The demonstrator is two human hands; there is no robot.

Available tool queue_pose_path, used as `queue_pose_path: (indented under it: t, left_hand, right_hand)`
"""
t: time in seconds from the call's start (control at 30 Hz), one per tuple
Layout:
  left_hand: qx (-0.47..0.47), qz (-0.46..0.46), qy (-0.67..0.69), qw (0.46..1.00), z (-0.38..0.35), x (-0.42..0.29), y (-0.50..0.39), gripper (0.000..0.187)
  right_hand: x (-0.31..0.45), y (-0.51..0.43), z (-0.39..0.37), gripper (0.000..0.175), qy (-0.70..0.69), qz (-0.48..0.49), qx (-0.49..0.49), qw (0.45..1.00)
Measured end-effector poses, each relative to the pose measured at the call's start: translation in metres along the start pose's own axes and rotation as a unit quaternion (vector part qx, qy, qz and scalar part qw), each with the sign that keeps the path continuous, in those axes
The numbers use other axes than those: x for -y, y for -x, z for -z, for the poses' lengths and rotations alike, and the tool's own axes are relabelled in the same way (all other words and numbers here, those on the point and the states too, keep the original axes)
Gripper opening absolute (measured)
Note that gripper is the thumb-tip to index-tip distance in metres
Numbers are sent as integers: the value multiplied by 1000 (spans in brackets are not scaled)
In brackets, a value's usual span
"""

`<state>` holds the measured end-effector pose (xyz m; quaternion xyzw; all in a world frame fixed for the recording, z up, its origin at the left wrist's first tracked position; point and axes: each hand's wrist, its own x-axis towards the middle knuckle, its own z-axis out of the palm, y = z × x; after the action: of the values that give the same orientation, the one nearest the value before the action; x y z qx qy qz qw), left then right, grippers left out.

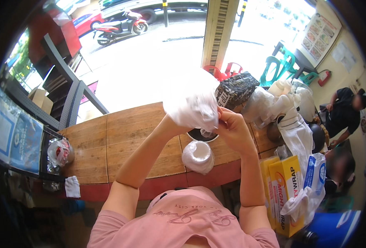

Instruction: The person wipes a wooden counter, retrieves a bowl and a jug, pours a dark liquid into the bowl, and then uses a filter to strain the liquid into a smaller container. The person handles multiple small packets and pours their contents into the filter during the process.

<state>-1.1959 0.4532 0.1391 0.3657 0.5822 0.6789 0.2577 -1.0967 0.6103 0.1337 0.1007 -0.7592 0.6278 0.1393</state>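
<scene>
A thin, translucent white plastic bag (192,105) is held up over the wooden counter (139,142). My left hand (178,124) is mostly hidden behind or inside the bag, so its fingers do not show. The fingers of my right hand (232,124) pinch the bag's right edge. Under the bag and my right hand lies a dark round plate or lid with a light rim (198,135), partly covered. Nearer to me, a white bowl-shaped bundle wrapped in plastic (198,156) stands near the counter's front edge.
Yellow cling-wrap boxes (285,195), a white towel (296,133), plastic bags (257,105) and a black patterned bag (237,88) crowd the right. A tub in plastic (60,152) stands at the left end. Two people are at the far right. A motorcycle (121,26) stands outside.
</scene>
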Motion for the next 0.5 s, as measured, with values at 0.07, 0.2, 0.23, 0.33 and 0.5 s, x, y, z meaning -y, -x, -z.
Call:
queue_pose_path:
  t: [0.07, 0.2, 0.23, 0.33, 0.5]
  left_hand:
    - [-6, -44, -25, 999, 0, 13, 0, 18]
    - [-46, -95, -30, 994, 7, 25, -1, 21]
    - [-54, -87, -44, 994, 9, 25, 0, 22]
    - [2, -44, 118, 992, 11, 19, 5, 23]
    - [-82, -88, 56, 991, 11, 13, 11, 18]
  right_hand:
    - [0, -3, -5, 3, 0, 8, -8, 1000]
    - [5, -6, -6, 2, 32, -15, -7, 999]
    - [7, -6, -4, 3, 50, -25, -7, 998]
    - [11, -2, 5, 6, 25, -47, -14, 998]
    - [4, 9, 4, 3, -87, -53, -55, 993]
